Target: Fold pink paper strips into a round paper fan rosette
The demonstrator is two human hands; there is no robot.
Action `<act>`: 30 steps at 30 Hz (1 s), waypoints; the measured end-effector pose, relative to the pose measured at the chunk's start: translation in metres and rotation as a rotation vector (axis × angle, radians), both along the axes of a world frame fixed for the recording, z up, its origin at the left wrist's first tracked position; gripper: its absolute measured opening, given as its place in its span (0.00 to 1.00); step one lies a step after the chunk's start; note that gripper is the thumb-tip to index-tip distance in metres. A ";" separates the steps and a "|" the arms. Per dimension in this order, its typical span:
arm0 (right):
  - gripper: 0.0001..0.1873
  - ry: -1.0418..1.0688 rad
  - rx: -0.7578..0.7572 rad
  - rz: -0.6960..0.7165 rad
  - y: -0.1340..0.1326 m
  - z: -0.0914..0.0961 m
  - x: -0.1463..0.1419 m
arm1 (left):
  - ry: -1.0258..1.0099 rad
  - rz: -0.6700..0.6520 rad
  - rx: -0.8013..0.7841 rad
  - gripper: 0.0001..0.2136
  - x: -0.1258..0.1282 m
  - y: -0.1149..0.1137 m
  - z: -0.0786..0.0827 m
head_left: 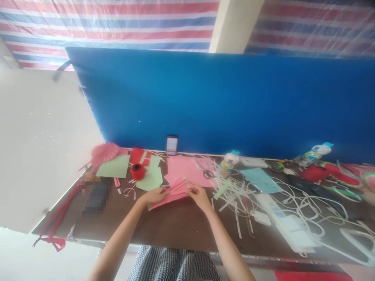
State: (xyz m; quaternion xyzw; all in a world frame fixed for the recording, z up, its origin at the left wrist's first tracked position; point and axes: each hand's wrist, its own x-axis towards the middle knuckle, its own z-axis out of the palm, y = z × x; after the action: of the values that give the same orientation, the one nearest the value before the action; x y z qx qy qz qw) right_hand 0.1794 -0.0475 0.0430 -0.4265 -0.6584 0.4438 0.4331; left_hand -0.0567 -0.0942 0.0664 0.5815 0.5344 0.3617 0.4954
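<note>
The pink paper is between the left hand and the right hand, both pinching it, already creased into pleats, while a pink sheet beyond them remains flat.

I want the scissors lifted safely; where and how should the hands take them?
I'd suggest the black handle loops, approached from the near right: the scissors lie on the pink sheet with the loops turned that way, while the blurred blades seem to point away to the left.
</note>
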 end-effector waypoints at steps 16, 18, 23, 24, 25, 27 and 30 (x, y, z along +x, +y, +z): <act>0.18 -0.602 0.437 0.020 0.000 0.031 0.018 | 0.158 -0.236 -0.075 0.21 -0.006 0.011 0.001; 0.23 -0.714 0.467 0.144 0.005 0.044 0.002 | 0.219 -0.337 -0.024 0.20 -0.003 0.009 0.008; 0.20 -0.801 0.200 0.432 0.024 0.055 -0.015 | 0.280 -0.453 0.025 0.18 -0.002 0.006 0.014; 0.19 -0.777 0.125 0.480 0.029 0.052 -0.014 | 0.277 -0.451 0.003 0.18 -0.004 0.005 0.013; 0.19 -0.738 0.053 0.518 0.033 0.049 -0.012 | 0.271 -0.442 -0.024 0.18 -0.007 0.005 0.011; 0.19 -0.632 -0.057 0.562 0.040 0.042 -0.007 | 0.266 -0.411 -0.069 0.18 -0.013 0.007 0.005; 0.16 -0.524 -0.130 0.556 0.047 0.033 0.001 | 0.278 -0.329 -0.064 0.19 -0.023 0.010 -0.005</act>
State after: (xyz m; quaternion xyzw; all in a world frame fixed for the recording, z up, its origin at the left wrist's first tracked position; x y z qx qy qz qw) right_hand 0.1799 -0.0003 0.0760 -0.3574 -0.8077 0.4610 0.0853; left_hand -0.0797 -0.0839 0.0610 0.6891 0.5067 0.1752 0.4875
